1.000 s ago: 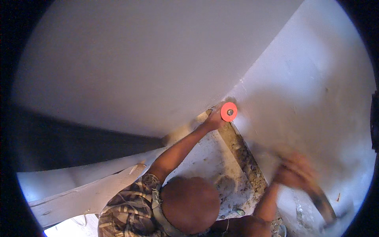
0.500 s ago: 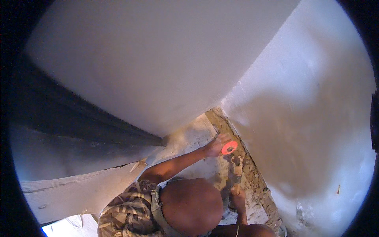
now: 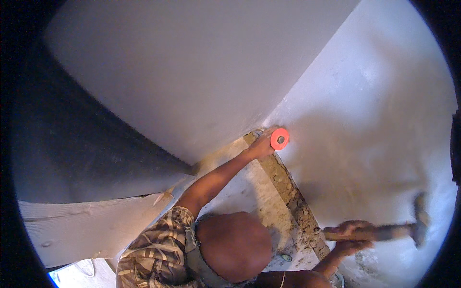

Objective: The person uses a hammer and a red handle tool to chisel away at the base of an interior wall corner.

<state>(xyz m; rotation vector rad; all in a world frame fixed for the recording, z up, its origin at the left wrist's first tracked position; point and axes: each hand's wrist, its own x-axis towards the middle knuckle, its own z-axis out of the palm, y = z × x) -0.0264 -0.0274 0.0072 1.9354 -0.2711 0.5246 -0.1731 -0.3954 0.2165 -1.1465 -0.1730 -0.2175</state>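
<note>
My left hand (image 3: 262, 145) reaches into the corner between the walls, closed on a chisel. The chisel's round orange-red hand guard (image 3: 274, 144) and metal striking end (image 3: 281, 139) face up; its shank and tip are hidden. Out to the right, my right hand (image 3: 353, 236) is wrapped round the wooden handle of a hammer (image 3: 394, 233). The hammer lies sideways in front of the right wall, its dark head (image 3: 420, 222) smeared by motion and well apart from the chisel. A rough broken strip (image 3: 283, 180) of crumbly brown material runs along the foot of that wall.
A large smooth grey wall (image 3: 192, 72) meets the pale right wall (image 3: 336, 144) at the corner. At left stand a dark panel (image 3: 86, 144) and a pale board (image 3: 86, 228). A rounded bare body part (image 3: 235, 247) hides floor at the bottom middle.
My left hand has moved the chisel farther up into the corner. My right hand has swung the hammer from beside the chisel out to the right. The broken strip is more exposed.
</note>
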